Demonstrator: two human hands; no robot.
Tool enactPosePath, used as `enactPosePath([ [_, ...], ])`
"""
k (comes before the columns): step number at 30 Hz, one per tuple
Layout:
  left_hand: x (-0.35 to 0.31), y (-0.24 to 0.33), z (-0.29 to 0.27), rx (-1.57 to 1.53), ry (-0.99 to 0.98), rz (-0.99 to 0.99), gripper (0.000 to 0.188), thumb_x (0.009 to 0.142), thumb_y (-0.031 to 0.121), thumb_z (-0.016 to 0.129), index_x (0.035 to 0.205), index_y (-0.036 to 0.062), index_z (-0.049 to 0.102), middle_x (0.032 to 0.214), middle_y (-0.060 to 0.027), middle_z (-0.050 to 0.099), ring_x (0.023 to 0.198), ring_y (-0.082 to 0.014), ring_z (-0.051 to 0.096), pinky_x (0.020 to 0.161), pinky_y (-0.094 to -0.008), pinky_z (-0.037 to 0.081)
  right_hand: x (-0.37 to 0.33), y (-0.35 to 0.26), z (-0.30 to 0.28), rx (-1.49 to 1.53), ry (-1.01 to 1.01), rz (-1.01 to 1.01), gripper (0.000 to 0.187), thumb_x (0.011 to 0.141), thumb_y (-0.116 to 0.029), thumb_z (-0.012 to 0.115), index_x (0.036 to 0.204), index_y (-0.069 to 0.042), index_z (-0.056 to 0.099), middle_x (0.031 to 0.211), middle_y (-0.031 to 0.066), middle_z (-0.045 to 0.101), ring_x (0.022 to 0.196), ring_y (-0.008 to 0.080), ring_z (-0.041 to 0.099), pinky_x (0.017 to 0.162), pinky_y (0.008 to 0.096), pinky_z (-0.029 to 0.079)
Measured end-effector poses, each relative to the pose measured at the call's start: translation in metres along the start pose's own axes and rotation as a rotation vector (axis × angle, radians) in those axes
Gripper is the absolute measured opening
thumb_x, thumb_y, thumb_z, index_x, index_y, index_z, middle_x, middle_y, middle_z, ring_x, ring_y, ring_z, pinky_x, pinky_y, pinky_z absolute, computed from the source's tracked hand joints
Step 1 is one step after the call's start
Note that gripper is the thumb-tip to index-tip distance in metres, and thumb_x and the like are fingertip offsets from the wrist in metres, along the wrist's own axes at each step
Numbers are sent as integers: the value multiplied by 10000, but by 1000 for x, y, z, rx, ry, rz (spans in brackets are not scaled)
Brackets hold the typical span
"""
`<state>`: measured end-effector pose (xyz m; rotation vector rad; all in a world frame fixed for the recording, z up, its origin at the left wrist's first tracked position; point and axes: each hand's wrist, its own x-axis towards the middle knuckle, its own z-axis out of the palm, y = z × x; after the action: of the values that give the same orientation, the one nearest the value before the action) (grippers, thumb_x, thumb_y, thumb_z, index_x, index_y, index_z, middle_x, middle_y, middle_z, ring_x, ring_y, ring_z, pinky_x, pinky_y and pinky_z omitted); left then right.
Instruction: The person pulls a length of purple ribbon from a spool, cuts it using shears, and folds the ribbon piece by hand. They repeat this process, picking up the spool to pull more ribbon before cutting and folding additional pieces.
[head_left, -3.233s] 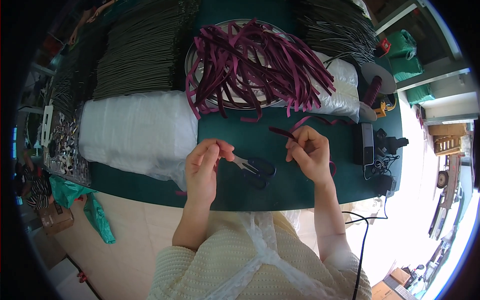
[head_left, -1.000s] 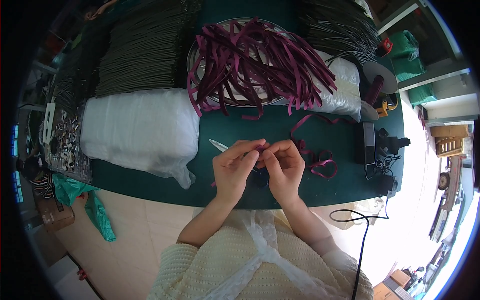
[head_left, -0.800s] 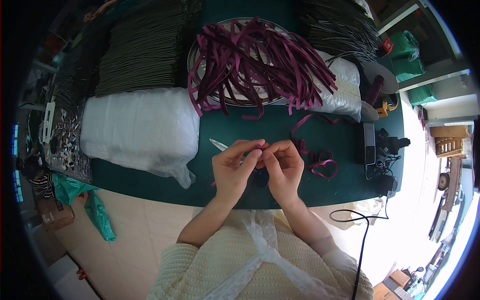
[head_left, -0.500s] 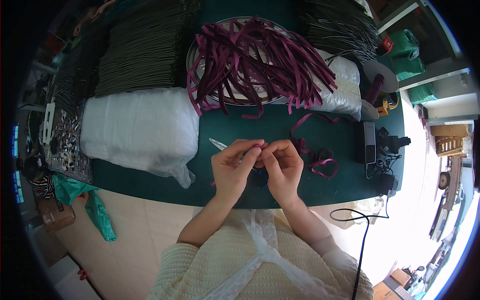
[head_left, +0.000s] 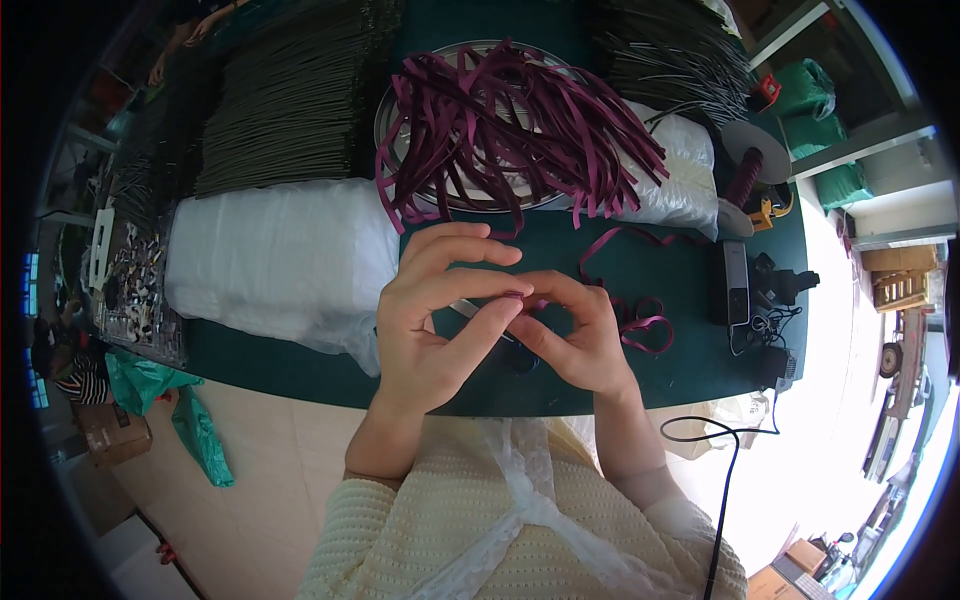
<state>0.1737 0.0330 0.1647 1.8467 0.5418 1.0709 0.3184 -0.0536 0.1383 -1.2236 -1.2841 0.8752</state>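
Observation:
A short bit of purple ribbon (head_left: 514,295) is pinched between the thumb and index fingertip of my left hand (head_left: 432,315), whose other fingers are lifted and spread. My right hand (head_left: 578,335) meets it there, thumb and index finger closed on the same ribbon; most of the ribbon is hidden by the fingertips. Beneath the hands lies what looks like a pair of scissors, partly covered, with a silvery blade (head_left: 465,308) and a dark blue handle (head_left: 520,358). A loose length of purple ribbon (head_left: 648,335) curls on the table just right of my right hand.
Many cut purple strips (head_left: 500,130) heap over a round metal tray (head_left: 384,125) at the back. White plastic-wrapped bundles (head_left: 285,265) and dark thin cords (head_left: 285,110) lie left. On the right are a ribbon spool (head_left: 745,180), a black box-shaped device (head_left: 735,290) and cables (head_left: 770,325).
My left hand has turned and raised its middle, ring and little fingers, covering more of the blade. My right hand has shifted slightly right. Both still pinch the ribbon.

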Motion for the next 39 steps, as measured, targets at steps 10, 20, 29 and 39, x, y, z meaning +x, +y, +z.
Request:
enactPosePath([
  [10, 8, 15, -2, -88, 91, 54, 160, 666, 31, 678, 820, 58, 709, 902, -54, 635, 1018, -231, 507, 858, -341, 401, -8, -12, -2, 67, -9, 20, 424, 778, -113, 665, 1165, -3, 529, 781, 97, 650, 729, 176, 642, 674, 281, 498],
  [20, 20, 27, -3, -54, 38, 125, 181, 632, 33, 687, 806, 75, 715, 950, -57, 619, 1040, -238, 494, 896, -357, 381, 23, -35, -23, -102, 55, -389, 529, 757, -289, 674, 1171, 5, 525, 1007, 124, 568, 937, 233, 546, 834, 321, 422],
  [29, 23, 37, -4, -169, 117, 165, 175, 616, 72, 690, 788, 86, 723, 1036, -108, 583, 1087, -240, 471, 979, -412, 311, 44, -42, -13, 664, -273, -163, 298, 891, -180, 555, 1106, 4, 462, 927, 69, 556, 884, 129, 543, 788, 263, 435],
  [39, 15, 26, -14, -328, 104, 87, 167, 629, 61, 658, 784, 15, 702, 1000, -125, 582, 1033, -245, 502, 930, -390, 355, 43, -29, -3, 565, -273, -62, 116, 829, -17, 595, 938, 18, 608, 849, 37, 570, 779, 96, 547, 697, 220, 449],
])
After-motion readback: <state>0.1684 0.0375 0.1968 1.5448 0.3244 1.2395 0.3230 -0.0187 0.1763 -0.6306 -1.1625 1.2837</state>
